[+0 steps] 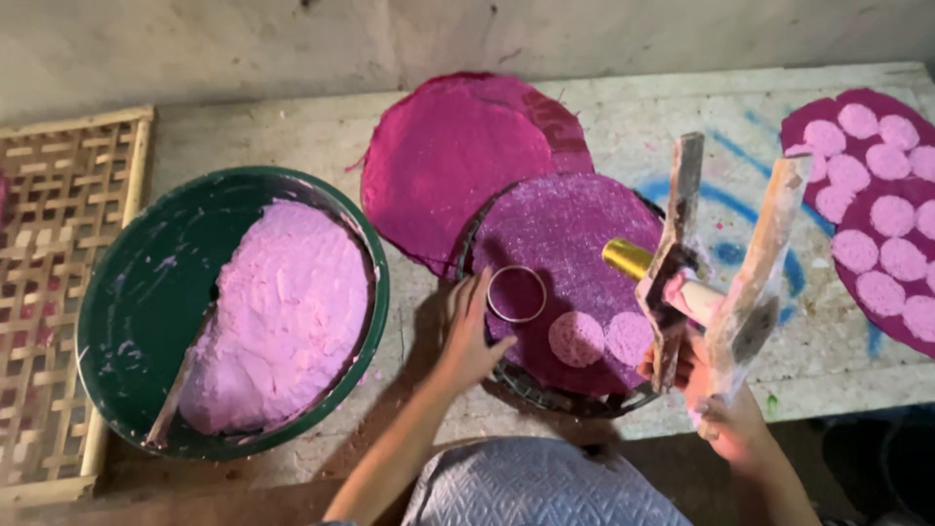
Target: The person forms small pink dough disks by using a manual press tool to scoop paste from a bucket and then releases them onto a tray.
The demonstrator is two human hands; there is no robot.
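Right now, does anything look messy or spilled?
Yes. Pink smears streak the inside wall of the green basin beside the pink paste, and blue paint stains mark the table. The two pink discs look neat.

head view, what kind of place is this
Likely a small handcraft workshop: a green basin of pink paste, magenta cloth rounds carrying pressed pink discs, and a paint-stained worktable.

Pale pink paste (287, 312) in green basin (127, 292), magenta glittery cloth (565, 229)

Your pale, paint-stained tabletop (682, 107) carries a green round basin (127, 302), magenta cloth rounds (448, 156) and a woven bamboo tray (58, 244).
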